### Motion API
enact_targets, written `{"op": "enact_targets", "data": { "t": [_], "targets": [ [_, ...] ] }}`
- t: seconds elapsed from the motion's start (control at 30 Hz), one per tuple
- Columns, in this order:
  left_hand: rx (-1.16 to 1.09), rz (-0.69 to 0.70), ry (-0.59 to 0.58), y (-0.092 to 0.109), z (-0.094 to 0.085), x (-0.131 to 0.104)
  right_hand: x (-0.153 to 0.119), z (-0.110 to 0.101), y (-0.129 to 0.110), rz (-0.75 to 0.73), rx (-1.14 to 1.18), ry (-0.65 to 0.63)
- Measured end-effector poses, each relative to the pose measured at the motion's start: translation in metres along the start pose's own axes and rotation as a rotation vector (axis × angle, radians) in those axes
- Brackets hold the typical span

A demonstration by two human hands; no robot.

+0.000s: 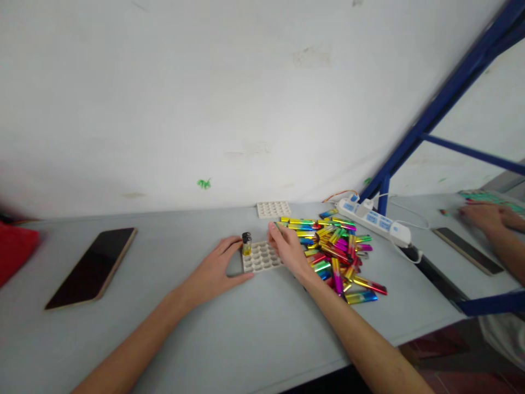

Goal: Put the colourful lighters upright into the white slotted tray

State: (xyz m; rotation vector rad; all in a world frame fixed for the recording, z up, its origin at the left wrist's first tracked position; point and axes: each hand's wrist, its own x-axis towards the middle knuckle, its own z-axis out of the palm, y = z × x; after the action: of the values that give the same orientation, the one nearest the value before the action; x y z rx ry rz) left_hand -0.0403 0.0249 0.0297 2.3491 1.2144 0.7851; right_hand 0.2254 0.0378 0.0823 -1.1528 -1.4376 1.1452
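A pale tray point(261, 258) with rows of round holes lies on the grey table. Two lighters point(246, 245) with black tops stand upright in its left end. My left hand point(216, 269) rests around the tray's left end, thumb and fingers apart, holding nothing. Over the tray's right end is my right hand point(286, 245), its fingers pinched together; a small greenish bit shows at the fingertips, too small to name. Beside it on the right lies a loose pile of shiny coloured lighters point(337, 251), partly hidden by this hand.
A second pale tray point(274, 209) lies near the wall. A white power strip point(374, 220) with cables is behind the pile, near a blue frame point(410, 137). A dark tablet point(92, 268) lies left. Another person's hands point(488, 214) and a phone point(467, 250) are at far right.
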Motion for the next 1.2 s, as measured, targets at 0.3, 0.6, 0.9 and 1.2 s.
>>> {"op": "enact_targets", "data": {
  "t": [0.3,0.6,0.9,1.2],
  "targets": [
    [0.046,0.013,-0.002,-0.007,0.001,-0.001,-0.004,0.003,0.007,-0.092,-0.250,0.191],
    [0.087,0.023,0.000,-0.006,0.000,0.000,-0.005,0.006,0.012,-0.226,-0.364,0.085],
    [0.032,0.020,0.005,-0.007,-0.002,0.004,-0.009,0.008,0.017,-0.350,-0.651,-0.089],
    [0.001,0.033,-0.023,-0.006,-0.001,0.008,-0.008,0.008,0.009,-0.287,-0.915,-0.291]
  ]
}}
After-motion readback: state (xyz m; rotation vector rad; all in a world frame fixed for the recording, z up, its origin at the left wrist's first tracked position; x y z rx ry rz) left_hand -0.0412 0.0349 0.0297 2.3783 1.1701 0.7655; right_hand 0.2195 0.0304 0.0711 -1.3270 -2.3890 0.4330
